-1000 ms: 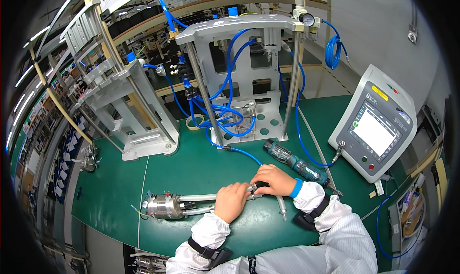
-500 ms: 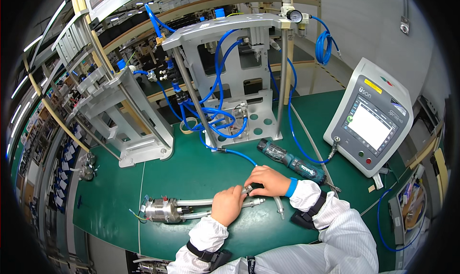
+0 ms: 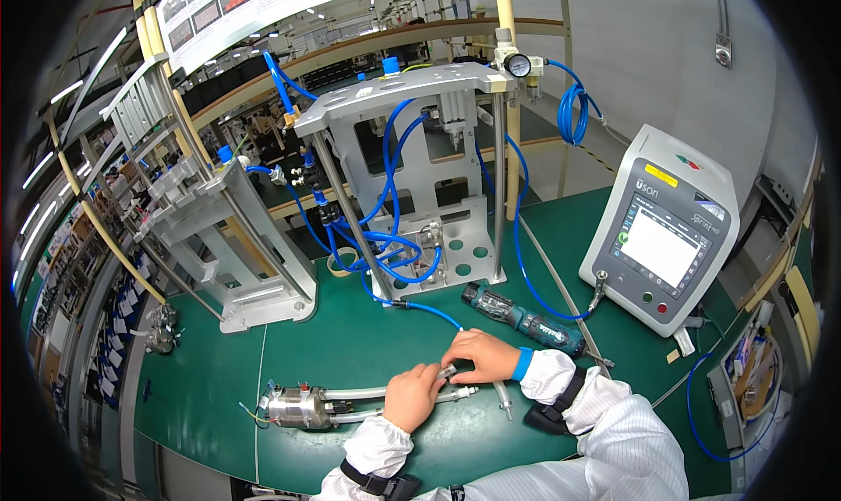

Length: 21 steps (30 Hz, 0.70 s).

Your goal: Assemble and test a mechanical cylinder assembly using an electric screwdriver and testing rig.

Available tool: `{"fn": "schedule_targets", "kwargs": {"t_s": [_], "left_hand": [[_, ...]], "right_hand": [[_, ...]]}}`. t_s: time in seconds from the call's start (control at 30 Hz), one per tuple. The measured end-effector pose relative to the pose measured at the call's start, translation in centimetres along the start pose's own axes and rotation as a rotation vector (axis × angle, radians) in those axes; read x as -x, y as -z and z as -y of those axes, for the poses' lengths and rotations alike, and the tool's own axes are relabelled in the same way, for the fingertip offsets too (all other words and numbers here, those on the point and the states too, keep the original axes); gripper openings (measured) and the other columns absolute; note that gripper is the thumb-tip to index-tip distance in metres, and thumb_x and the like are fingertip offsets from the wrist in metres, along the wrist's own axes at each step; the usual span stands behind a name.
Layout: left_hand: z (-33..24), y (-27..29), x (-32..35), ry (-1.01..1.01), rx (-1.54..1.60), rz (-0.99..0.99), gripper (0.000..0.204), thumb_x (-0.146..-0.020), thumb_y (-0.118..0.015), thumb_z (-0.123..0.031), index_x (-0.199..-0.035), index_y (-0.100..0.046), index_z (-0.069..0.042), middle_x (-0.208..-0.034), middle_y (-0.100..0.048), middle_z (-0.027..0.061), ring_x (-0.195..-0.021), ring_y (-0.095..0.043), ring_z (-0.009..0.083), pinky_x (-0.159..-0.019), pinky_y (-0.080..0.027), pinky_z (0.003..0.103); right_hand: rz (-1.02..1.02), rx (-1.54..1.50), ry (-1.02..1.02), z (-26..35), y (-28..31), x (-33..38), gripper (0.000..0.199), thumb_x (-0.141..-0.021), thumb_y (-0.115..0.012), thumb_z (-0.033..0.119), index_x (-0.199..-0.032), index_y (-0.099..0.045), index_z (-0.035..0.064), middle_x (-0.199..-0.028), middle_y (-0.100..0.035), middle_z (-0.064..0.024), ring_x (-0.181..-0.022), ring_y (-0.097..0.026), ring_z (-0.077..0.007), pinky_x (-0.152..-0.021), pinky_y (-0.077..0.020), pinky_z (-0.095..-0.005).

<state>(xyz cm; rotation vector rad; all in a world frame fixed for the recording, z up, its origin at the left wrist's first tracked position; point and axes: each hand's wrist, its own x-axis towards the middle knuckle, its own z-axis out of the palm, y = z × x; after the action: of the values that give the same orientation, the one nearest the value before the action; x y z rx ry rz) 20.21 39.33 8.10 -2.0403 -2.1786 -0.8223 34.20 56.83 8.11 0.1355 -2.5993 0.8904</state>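
Near the front edge of the green bench top (image 3: 350, 361) lies a metal valve assembly (image 3: 298, 406) with two pale tubes (image 3: 363, 394) running right from it. The tubes look seated in the body already; judging by the hands, work at their free fittings remains. The left hand (image 3: 412, 396) curls down over both tubes, gripping them. The right hand (image 3: 480, 354) arches from the right, fingertips pinching the small end fitting (image 3: 448, 371). A teal power screwdriver (image 3: 517, 315) lies untouched behind.
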Motion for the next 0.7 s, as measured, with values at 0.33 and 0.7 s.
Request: {"fn": "schedule_targets", "kwargs": {"t_s": [0.33, 0.7], "left_hand": [[0.3, 0.5, -0.8, 0.005, 0.068, -0.029, 0.022, -0.082, -0.068, -0.015, -0.103, -0.065, -0.007, -0.079, -0.060, 0.0115, -0.071, -0.061, 0.0340, -0.062, -0.048, 0.045], [0.4, 0.2, -0.4, -0.009, 0.024, -0.049, 0.023, -0.083, -0.069, -0.019, -0.103, -0.064, -0.008, -0.079, -0.059, 0.0086, -0.072, -0.062, 0.0294, -0.062, -0.048, 0.042]], "right_hand": [[-0.052, -0.016, 0.004, -0.1, 0.6, -0.6, 0.029, -0.075, -0.078, 0.025, -0.099, -0.068, 0.0110, -0.095, -0.067, -0.0041, -0.097, -0.060, -0.0243, -0.089, -0.0436, -0.0377], [-0.027, -0.026, -0.021, 0.0, 0.5, -0.5, 0.030, -0.076, -0.078, 0.025, -0.101, -0.067, 0.0114, -0.096, -0.067, -0.0025, -0.098, -0.059, -0.0227, -0.090, -0.0424, -0.0373]]}}
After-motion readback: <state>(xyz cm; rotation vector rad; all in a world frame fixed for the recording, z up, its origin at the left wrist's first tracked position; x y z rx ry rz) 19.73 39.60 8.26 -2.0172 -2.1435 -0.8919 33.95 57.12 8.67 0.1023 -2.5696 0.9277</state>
